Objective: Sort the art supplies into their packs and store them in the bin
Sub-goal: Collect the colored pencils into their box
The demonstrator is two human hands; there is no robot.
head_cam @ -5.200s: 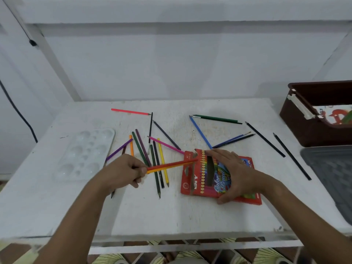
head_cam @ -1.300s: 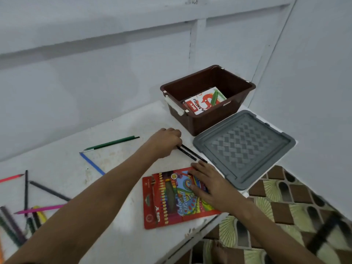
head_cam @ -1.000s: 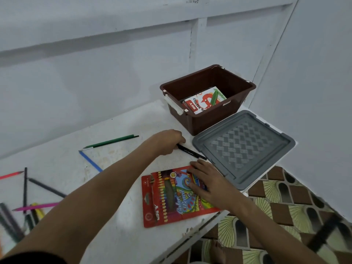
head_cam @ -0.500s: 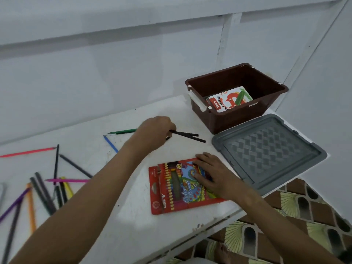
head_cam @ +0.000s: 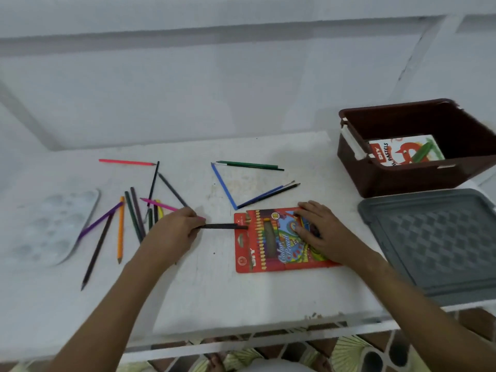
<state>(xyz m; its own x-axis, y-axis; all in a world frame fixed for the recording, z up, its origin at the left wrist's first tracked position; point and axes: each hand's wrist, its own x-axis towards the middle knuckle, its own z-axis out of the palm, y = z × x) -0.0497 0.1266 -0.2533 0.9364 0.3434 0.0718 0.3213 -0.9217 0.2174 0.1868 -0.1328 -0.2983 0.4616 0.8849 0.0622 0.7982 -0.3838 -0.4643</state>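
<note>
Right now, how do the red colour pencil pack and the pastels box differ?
The red colour pencil pack lies flat on the table under the right hand; the pastels box sits tilted inside the brown bin, untouched. The pack is mostly red, the box mostly white. Both are printed "DIY".
</note>
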